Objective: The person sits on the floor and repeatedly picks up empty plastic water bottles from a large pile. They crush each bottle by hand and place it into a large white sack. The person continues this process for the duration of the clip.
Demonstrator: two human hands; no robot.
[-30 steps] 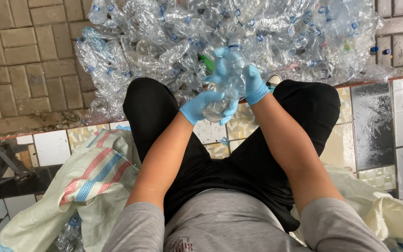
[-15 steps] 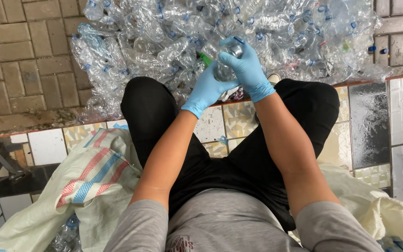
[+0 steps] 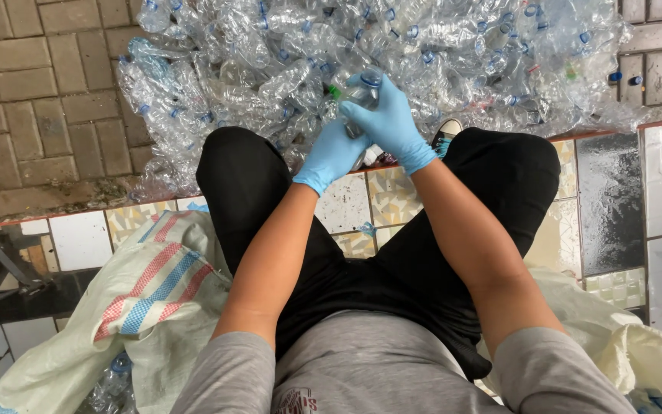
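Note:
I sit with knees apart, and both hands wear blue gloves. My left hand (image 3: 332, 156) and my right hand (image 3: 386, 123) grip one clear plastic bottle (image 3: 363, 91) between them, held over the edge of a big heap of clear plastic bottles (image 3: 285, 54). The right hand covers most of the bottle; its blue-ringed top shows above the fingers. A small blue cap (image 3: 367, 228) lies on the tiled floor between my legs.
A white woven sack (image 3: 143, 299) with red and blue stripes lies open at my left, several bottles inside. Another pale sack (image 3: 637, 345) sits at my right. Brick paving (image 3: 32, 100) lies beyond the tiled ledge (image 3: 614, 199). A shoe tip (image 3: 446, 132) shows by the heap.
Both hands have moved up and away from my lap towards the heap, still holding the bottle. The right hand now wraps over the bottle.

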